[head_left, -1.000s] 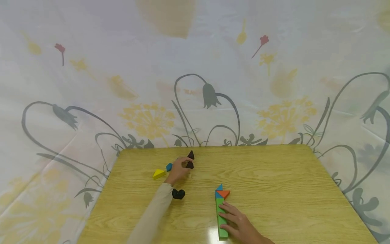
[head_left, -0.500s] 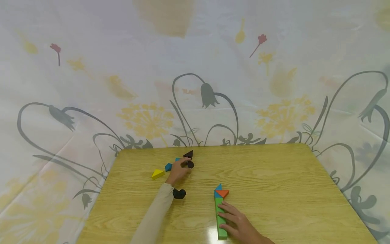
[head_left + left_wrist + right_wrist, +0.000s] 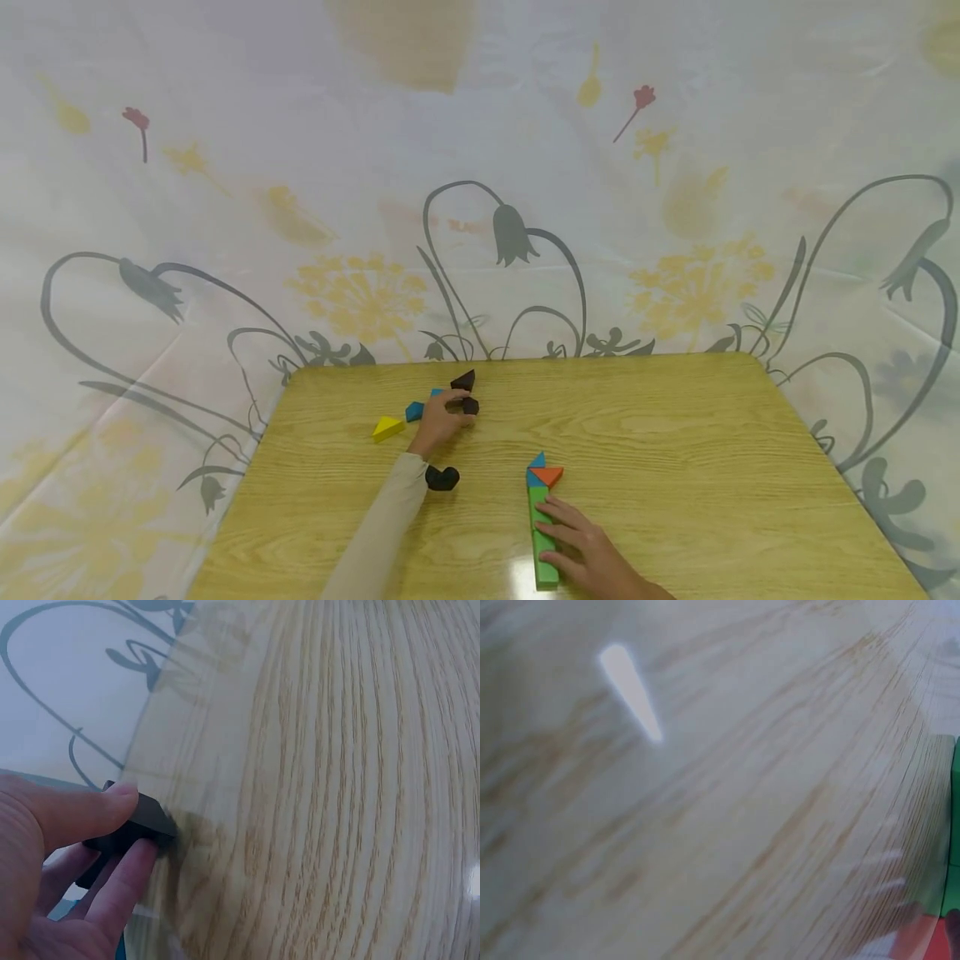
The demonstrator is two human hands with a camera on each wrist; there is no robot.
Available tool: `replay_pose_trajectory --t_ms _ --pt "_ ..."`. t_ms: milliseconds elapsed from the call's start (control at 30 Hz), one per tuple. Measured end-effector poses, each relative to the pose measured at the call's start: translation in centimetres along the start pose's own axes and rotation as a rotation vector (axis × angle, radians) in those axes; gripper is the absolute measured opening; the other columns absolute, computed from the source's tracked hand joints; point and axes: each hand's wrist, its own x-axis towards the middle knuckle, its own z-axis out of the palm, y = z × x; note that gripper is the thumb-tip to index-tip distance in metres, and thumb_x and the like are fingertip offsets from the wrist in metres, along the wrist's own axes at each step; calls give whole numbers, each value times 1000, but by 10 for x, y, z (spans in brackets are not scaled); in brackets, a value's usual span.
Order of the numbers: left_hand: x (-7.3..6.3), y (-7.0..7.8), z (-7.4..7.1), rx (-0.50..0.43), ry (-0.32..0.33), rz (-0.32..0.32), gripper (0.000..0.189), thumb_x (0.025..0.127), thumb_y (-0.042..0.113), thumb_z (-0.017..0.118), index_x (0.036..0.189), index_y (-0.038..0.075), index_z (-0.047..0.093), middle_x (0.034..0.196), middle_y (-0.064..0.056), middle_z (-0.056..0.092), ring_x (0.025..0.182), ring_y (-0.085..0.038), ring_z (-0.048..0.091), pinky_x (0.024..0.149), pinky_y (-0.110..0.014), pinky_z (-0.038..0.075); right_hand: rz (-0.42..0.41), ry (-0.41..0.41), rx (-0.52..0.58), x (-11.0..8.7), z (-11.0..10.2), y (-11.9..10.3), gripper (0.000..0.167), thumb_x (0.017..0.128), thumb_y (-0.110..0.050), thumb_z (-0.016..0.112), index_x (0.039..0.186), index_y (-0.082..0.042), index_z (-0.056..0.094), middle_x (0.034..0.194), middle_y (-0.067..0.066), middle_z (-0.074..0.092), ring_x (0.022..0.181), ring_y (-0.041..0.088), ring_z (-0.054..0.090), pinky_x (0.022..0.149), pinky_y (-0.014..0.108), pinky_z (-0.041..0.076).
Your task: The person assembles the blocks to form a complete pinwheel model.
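From my remote station I read the two hands at work over a wood-grain table (image 3: 697,450). The left hand (image 3: 441,418), toward the far left, pinches a black block (image 3: 471,407) between thumb and fingers; in the left wrist view I confirm thumb on one face and fingertips on another. I cannot tell whether this block touches the tabletop. A second black piece (image 3: 464,381) sits just beyond the same hand, near the far edge. Left of the hand I locate a blue block (image 3: 415,411), then a yellow block (image 3: 387,429). A rounded black piece (image 3: 444,478) lies nearer, directly beside the light sleeve (image 3: 378,525), which hides part of it. The right hand (image 3: 594,552), at the near side right of centre, has its fingers extended and spread, tips resting on the green blocks (image 3: 542,537). These lie end to end in a straight row running near to far. At the row's far end I note blue pieces (image 3: 537,461) and an orange triangular block (image 3: 552,475) pointing right. A flower-printed backdrop (image 3: 693,200) stands behind the table.
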Motion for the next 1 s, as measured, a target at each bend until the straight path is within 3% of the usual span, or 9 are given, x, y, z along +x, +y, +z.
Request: replay_pose_trajectory --t_ms 333,633,867,1000 --pt "-3 15 4 -53 -52 -8 48 83 8 73 128 -1 57 130 -19 53 117 -38 51 86 -45 51 59 -41 -14 4 -5 -6 38 84 -17 71 118 -1 65 131 16 54 124 37 45 100 24 40" --pt "-8 24 21 -27 -73 119 44 82 3 73 122 -7 59 123 -23 56 109 -41 56 84 -44 53 88 -69 -43 3 -6 -4 39 86 -23 70 120 -4 65 133 15 53 124 36 45 100 27 41" --pt "-12 30 31 -30 -96 83 44 82 6 73 123 -4 60 124 -19 57 111 -37 56 86 -45 51 91 -75 -53 3 -6 -5 38 86 -23 70 119 -4 65 133 13 53 124 36 45 98 30 44" --pt "-16 33 37 -43 -93 59 39 84 4 71 121 -3 61 122 -18 58 110 -36 56 80 -41 53 92 -76 -48 2 -6 -5 37 86 -22 69 119 -5 66 132 13 54 124 36 45 97 32 45"
